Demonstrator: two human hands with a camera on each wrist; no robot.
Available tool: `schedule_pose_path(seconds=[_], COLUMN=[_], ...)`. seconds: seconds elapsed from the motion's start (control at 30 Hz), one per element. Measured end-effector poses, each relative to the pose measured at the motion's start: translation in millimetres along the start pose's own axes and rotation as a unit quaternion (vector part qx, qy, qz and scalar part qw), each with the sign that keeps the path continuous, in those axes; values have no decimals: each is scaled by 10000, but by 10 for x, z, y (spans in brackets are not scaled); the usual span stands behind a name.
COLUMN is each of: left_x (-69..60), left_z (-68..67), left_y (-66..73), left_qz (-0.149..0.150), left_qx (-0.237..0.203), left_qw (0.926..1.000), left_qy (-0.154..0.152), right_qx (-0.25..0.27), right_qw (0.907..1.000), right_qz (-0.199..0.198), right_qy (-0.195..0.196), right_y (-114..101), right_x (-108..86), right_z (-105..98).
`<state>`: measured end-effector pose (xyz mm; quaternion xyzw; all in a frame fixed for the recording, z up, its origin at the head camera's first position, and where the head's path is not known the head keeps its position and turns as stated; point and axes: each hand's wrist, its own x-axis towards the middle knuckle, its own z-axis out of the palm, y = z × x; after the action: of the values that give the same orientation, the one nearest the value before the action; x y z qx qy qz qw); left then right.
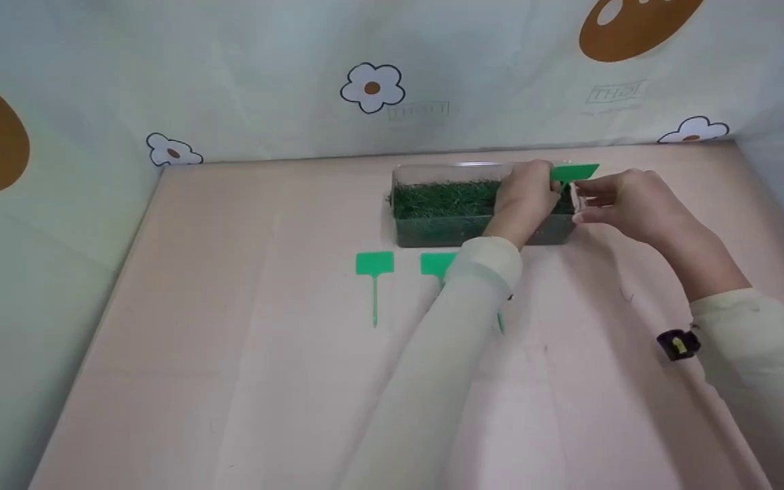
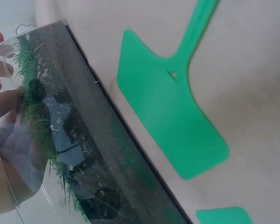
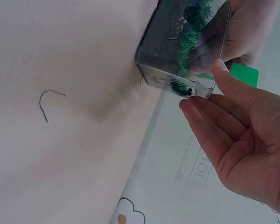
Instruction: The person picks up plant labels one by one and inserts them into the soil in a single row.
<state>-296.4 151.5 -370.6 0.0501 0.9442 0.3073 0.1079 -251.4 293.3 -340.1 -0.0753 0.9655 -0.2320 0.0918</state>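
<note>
A clear rectangular container [image 1: 480,231] of green artificial grass [image 1: 446,199] and dark soil stands at the back of the table. My left hand [image 1: 527,194] reaches into its right part, over the grass, around the stem of a green T-shaped tag [image 1: 576,171]; its fingertips are hidden. The left wrist view shows this hand [image 2: 18,149] through the clear wall. My right hand [image 1: 644,204] holds the container's right end, with the thumb at the rim and fingers by a small hole in the end wall, as the right wrist view shows for this hand [image 3: 252,144].
In front of the container lie a green tag [image 1: 374,263], another tag [image 1: 437,263] and the stem tip of one more under my left sleeve [image 1: 426,367]. A thin curved wire [image 3: 43,105] lies on the table right of the container. A patterned sheet [image 1: 283,82] rises behind.
</note>
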Motion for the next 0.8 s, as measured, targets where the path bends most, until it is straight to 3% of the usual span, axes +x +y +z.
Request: schedule_pose_path(seconds=[0.23,0.8], left_x=[2,-1], left_z=[8,-36], left_y=[37,-32], left_qz=[-34,75], left_qx=[62,-316], left_qw=[10000,9994], left_qy=[54,-70], right_qx=[12,-34], right_qw=[10000,10000], right_qz=[15,-32], right_qy=[7,11], right_y=[6,-6], right_x=[-15,-19], right_z=[-19,-6])
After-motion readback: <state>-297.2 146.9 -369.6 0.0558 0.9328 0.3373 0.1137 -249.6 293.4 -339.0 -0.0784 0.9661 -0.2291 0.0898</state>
